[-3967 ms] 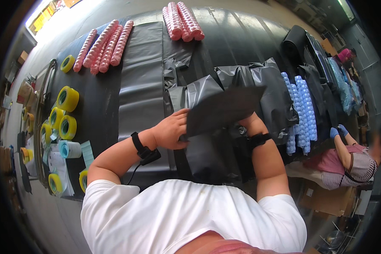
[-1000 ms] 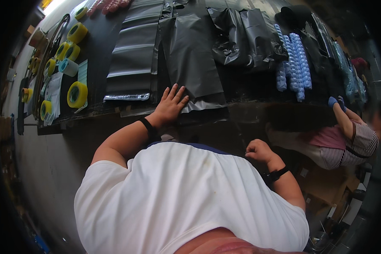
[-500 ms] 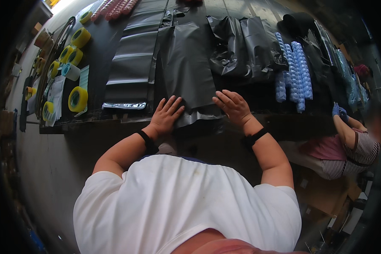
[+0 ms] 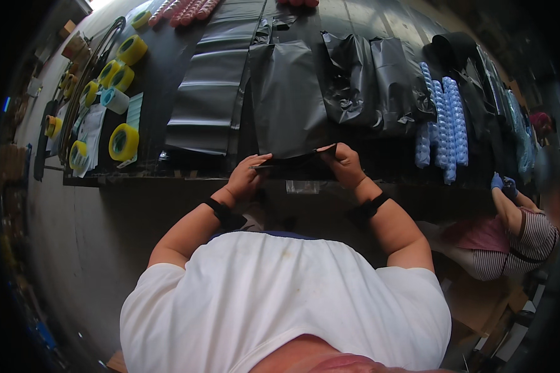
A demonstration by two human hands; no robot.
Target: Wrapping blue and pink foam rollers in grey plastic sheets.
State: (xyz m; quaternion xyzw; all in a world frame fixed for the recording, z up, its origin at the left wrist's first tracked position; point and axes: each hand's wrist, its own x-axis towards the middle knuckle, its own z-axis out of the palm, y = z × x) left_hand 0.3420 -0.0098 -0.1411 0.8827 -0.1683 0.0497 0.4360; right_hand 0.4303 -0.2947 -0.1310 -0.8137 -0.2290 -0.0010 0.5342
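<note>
A black plastic bag (image 4: 289, 93) lies flat on the dark table in front of me, and its near edge is lifted a little. My right hand (image 4: 344, 166) pinches the near right corner, where a small fold of the plastic stands up. At the near left corner my left hand (image 4: 247, 178) has its fingers closed on the same edge, with the fingertips partly hidden. To the left lies a stack of flat black bags (image 4: 208, 93). Crumpled, filled-looking black bags (image 4: 348, 81) rest to the right.
Yellow tape rolls (image 4: 124, 142) and a pale blue roll (image 4: 114, 100) stand at the left. Blue bubbled tubes (image 4: 448, 124) lie on the right, red ones (image 4: 196, 9) at the back. A person in a striped top (image 4: 529, 239) with blue gloves works at the far right.
My hands, which lay with fingers outstretched at the bag's near end, have closed on its near corners. That edge has been lifted and pushed or folded slightly away from me.
</note>
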